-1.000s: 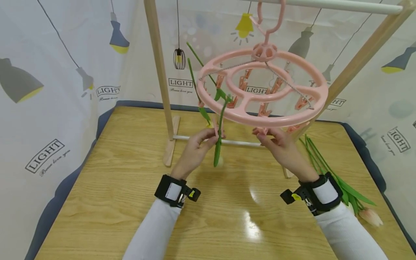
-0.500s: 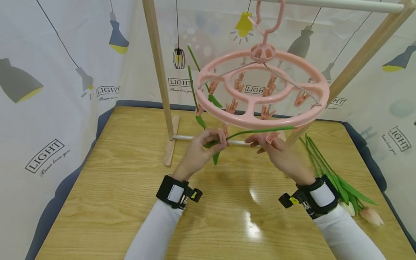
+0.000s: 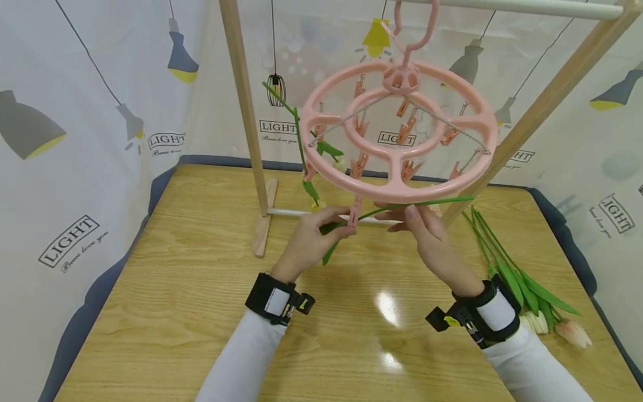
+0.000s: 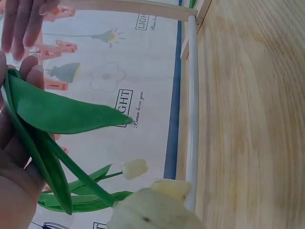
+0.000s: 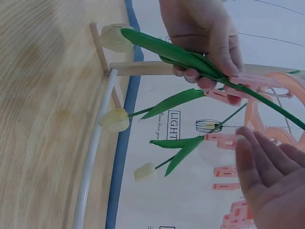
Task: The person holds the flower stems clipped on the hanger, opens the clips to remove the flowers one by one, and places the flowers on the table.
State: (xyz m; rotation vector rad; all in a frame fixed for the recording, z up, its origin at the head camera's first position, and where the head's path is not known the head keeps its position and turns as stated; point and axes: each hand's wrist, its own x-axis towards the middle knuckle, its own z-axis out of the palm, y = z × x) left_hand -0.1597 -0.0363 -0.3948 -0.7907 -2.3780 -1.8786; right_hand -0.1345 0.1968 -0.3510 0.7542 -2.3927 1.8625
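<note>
A round pink clip hanger (image 3: 392,192) hangs from the rack, with small pink clips below its ring. At its near left side my left hand (image 3: 312,237) pinches an artificial tulip (image 5: 167,50) by the leafy part of its stem, right at a pink clip (image 3: 354,216). The flower head (image 4: 152,212) points down and the bare stem runs off to the right under the ring. Beside that stem, my right hand (image 3: 429,240) has its fingers extended and holds nothing. Two other tulips, one with a pale flower (image 5: 115,120), hang head-down from clips at the left.
On the table (image 3: 191,312), several loose tulips (image 3: 532,290) lie at the right, partly behind the right wrist. The rack has wooden posts (image 3: 244,106), a white top bar (image 3: 532,8) and a low white crossbar (image 4: 192,95). A printed cloth stands behind.
The held tulip's stem has swung from upright to sideways, pointing right. The hanger has turned a little. My right hand, earlier at a pink clip, is now away from it with fingers extended.
</note>
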